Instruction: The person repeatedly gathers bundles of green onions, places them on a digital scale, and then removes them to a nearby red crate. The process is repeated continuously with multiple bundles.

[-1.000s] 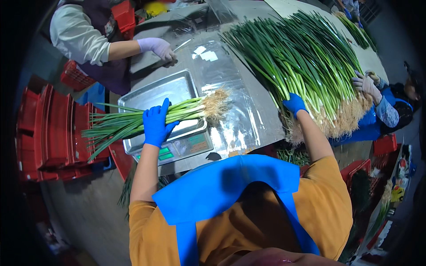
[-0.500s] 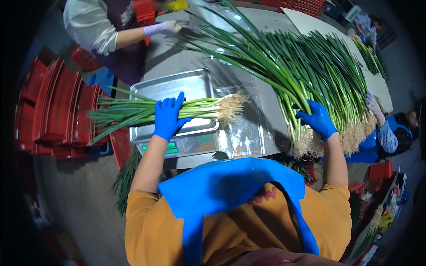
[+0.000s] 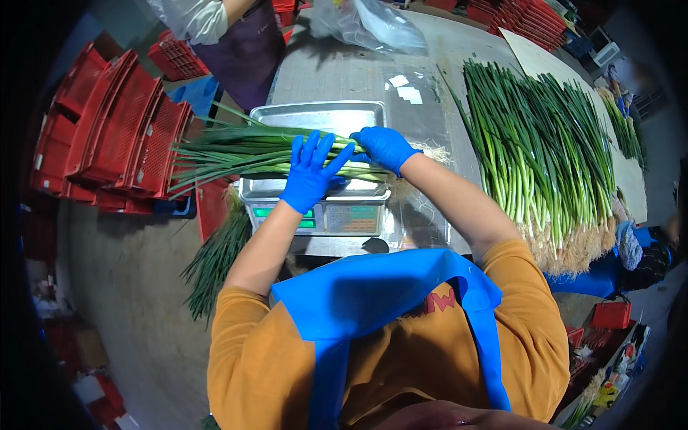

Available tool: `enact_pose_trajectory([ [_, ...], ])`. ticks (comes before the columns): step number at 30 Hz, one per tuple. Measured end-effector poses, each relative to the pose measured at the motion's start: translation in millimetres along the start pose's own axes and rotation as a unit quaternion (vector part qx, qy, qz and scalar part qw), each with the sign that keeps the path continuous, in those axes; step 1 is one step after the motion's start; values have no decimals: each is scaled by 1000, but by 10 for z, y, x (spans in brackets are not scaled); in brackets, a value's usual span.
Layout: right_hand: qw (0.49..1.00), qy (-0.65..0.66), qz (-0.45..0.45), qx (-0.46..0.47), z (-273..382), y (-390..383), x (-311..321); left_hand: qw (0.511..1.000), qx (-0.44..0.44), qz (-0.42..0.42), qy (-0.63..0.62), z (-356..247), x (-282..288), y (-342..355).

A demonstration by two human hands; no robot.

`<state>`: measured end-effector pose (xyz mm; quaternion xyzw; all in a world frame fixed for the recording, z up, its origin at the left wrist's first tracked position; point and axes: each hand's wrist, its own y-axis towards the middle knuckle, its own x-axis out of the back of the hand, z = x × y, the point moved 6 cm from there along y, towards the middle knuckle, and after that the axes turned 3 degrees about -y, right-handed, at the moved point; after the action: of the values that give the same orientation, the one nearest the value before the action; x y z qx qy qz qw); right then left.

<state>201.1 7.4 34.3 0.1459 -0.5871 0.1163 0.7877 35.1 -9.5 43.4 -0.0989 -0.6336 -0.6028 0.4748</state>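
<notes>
Head view: my left hand lies flat, fingers spread, on the scallion bundle; my right hand grasps it over the scale tray.

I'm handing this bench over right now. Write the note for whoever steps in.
Left hand: flat, fingers spread, on the bundle of green onions.
Right hand: closed over the bundle's root end.
The bundle lies across the metal tray of the scale.
Done: one bundle on the scale.
Left: the big pile of green onions on the table, to the right.
</notes>
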Motion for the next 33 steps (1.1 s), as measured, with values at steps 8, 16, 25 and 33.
enact_pose_trajectory([
  [8,972,19,-227,-61,-242,-652,660,915,138,355,-131,352,-363,170],
  [16,744,520,-331,-258,-622,-977,-509,938,133,319,-26,346,-314,268],
  [25,860,402,-184,-256,-571,-743,-258,913,221,342,-12,559,-397,107],
  [33,768,465,-276,-344,-1290,-1397,-332,956,178,224,-60,410,-98,121],
])
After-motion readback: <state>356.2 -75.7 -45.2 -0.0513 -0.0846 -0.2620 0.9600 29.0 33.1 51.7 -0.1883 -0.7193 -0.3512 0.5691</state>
